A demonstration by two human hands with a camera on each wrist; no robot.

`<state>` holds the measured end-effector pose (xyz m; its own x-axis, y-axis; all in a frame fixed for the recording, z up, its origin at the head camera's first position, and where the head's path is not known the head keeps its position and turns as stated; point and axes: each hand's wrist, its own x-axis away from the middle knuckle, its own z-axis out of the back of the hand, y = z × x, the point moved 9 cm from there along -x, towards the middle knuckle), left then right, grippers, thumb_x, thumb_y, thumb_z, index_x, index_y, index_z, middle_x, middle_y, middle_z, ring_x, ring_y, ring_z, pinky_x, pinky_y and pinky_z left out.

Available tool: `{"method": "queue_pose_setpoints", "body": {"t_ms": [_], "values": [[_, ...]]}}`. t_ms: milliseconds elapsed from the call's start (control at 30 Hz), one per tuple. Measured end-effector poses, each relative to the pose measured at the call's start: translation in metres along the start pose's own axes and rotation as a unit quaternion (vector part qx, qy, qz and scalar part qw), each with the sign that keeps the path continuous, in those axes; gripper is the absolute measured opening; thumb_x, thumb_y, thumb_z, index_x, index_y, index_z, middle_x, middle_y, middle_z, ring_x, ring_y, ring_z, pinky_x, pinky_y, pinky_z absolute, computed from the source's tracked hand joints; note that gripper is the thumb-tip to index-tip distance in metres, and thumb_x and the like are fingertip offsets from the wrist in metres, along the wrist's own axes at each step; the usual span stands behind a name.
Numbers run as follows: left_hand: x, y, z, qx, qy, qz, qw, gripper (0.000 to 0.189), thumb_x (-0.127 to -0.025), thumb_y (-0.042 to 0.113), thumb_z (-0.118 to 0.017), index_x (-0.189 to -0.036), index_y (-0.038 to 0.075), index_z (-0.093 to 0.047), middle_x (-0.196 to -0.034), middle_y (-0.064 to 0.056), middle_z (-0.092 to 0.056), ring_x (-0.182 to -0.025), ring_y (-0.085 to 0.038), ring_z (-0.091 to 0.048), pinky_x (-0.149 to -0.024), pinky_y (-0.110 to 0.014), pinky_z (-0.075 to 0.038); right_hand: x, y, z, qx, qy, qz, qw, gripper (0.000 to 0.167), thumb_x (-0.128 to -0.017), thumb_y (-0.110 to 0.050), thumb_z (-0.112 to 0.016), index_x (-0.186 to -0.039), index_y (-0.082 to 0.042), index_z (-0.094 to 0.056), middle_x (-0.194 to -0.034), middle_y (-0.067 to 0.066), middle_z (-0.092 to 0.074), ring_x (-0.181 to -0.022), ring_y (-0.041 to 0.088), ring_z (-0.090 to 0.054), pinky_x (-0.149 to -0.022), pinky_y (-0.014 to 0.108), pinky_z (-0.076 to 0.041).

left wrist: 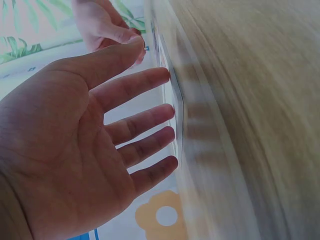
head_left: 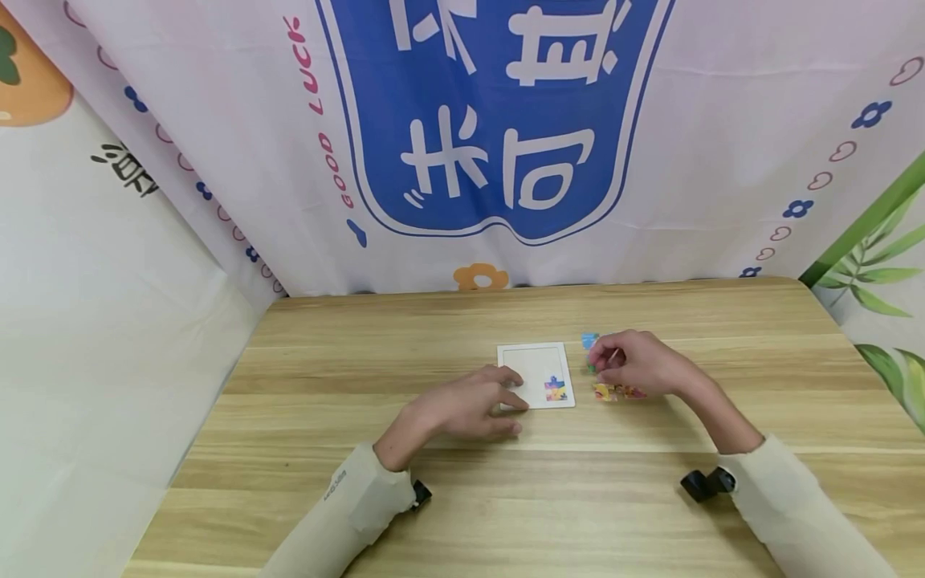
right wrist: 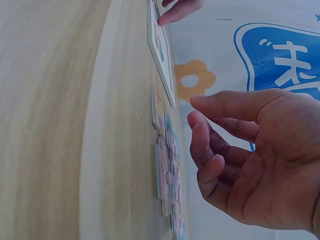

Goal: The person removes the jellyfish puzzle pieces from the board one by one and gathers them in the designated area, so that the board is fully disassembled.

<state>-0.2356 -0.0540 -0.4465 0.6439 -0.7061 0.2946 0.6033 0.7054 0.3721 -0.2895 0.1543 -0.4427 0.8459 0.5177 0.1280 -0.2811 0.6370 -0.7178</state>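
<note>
In the head view, a white square puzzle tray (head_left: 533, 348) lies flat on the table, with a few joined colourful pieces (head_left: 556, 389) at its lower right corner. My left hand (head_left: 473, 404) has its fingers spread, the fingertips resting at the tray's left and front edge. My right hand (head_left: 643, 363) hovers just over the loose puzzle pieces (head_left: 605, 392) beside the tray, partly hiding them. In the right wrist view its fingers (right wrist: 202, 145) are loosely bent, thumb and index tips slightly apart, nothing visible between them. The loose jigsaw pieces (right wrist: 162, 170) lie flat below.
The wooden table (head_left: 564, 498) reaches back to a printed cloth (head_left: 390, 265) hanging along its far edge. A light blue puzzle piece (head_left: 588, 340) sits near the tray's upper right. Black wrist cameras (head_left: 698, 486) stick out from both sleeves.
</note>
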Motion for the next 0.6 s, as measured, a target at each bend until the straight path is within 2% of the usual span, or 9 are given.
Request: {"method": "queue_pose_setpoints", "body": {"t_ms": [333, 600], "values": [[-0.01, 0.012, 0.003, -0.002, -0.007, -0.027, 0.9996, 0.04, -0.107, 0.036, -0.069, -0.141, 0.017, -0.073, -0.164, -0.009, -0.051, -0.155, -0.028, -0.044, -0.129, -0.043, -0.038, -0.005, -0.008, -0.005, 0.008, 0.001, 0.007, 0.9999, 0.014, -0.095, -0.004, -0.077, -0.109, -0.003, -0.077, -0.099, 0.004, -0.074, -0.088, 0.015, -0.064, -0.077, 0.024, -0.055], [-0.018, 0.018, 0.004, -0.007, -0.022, -0.025, 0.9994, 0.04, -0.107, 0.037, -0.068, -0.143, 0.019, -0.072, -0.167, -0.009, -0.048, -0.157, -0.027, -0.042, -0.13, -0.043, -0.037, -0.011, -0.014, -0.011, 0.01, -0.002, 0.016, 0.9998, 0.013, -0.095, -0.006, -0.077, -0.108, -0.006, -0.077, -0.1, 0.003, -0.074, -0.086, 0.014, -0.065, -0.078, 0.027, -0.055]]}}
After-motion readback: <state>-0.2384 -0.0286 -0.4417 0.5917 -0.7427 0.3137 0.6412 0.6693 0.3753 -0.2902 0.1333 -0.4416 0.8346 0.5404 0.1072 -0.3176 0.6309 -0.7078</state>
